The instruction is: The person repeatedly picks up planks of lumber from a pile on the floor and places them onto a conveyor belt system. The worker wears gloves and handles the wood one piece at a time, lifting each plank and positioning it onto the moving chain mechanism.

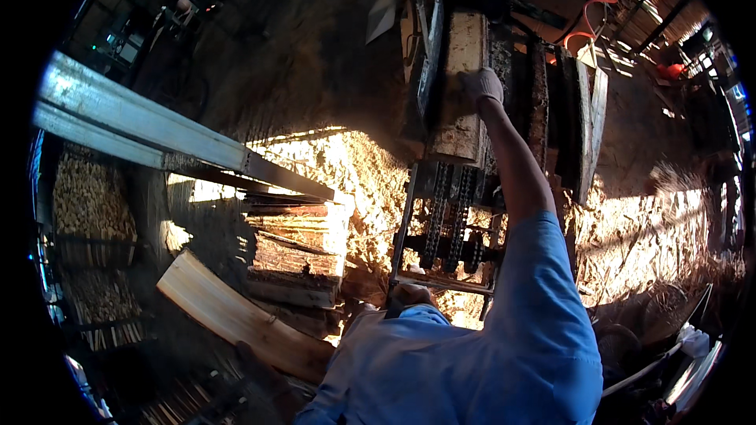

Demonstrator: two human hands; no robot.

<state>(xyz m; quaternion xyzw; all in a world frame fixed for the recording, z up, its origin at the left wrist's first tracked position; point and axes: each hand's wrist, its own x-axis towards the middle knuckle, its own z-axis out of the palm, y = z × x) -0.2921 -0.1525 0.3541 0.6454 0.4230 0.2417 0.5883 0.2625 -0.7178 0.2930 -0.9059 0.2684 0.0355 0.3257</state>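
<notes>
A squared wooden block (461,43) lies lengthwise on a metal machine frame with chains (438,228), ahead of me. My right hand (482,88), in a pale glove, rests on the block's right side with its fingers laid over the top. At the lower left, in deep shadow, my left hand (250,356) is at the near edge of a long pale plank (228,299). It seems closed on that edge, though its fingers are hard to make out. The plank slants down towards my blue shirt, its near end beside my body.
A stack of rough boards (293,244) stands left of the machine. A large metal beam (157,130) crosses the left side. Sunlit shavings (366,181) cover ground beside the frame. Stacked wood (90,205) fills the far left; a red hose (600,0) hangs at the upper right.
</notes>
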